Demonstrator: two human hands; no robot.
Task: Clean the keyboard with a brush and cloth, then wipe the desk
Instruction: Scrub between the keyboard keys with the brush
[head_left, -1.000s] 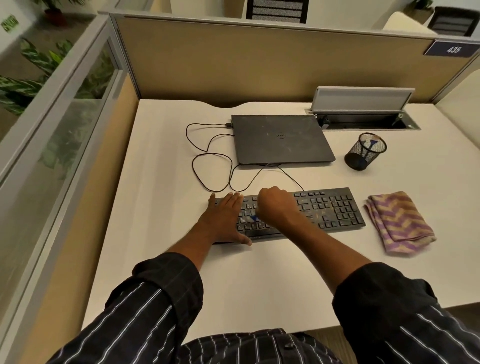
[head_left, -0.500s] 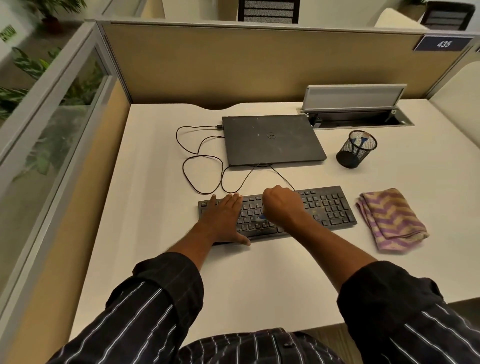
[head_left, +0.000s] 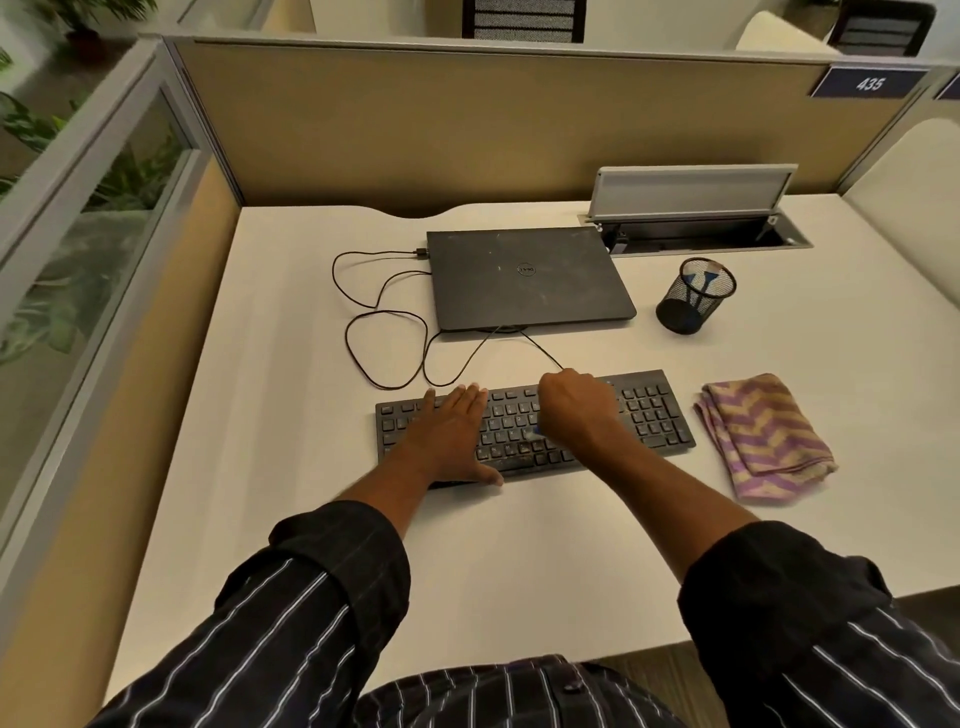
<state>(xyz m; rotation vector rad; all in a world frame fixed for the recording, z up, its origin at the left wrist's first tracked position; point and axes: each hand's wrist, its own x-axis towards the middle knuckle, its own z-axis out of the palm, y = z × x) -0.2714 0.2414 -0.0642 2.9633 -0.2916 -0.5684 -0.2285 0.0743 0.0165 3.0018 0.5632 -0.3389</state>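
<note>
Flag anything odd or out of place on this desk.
Nothing spilled or broken. The keyboard shows pale grime on the keys near its front edge, and the closed laptop lid is flecked with dust and scuffs. The cable lies in loose loops left of the laptop. The hatch lid at the back stands raised.

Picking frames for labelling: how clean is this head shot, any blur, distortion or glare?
Head view: warm, even light, soft shadows, no glare on the desk; wide-angle distortion bows the partition rail; the glass panel at the left edge is smeared; the blue brush under the right hand is blurred; keyboard and cloth are fairly sharp.
</note>
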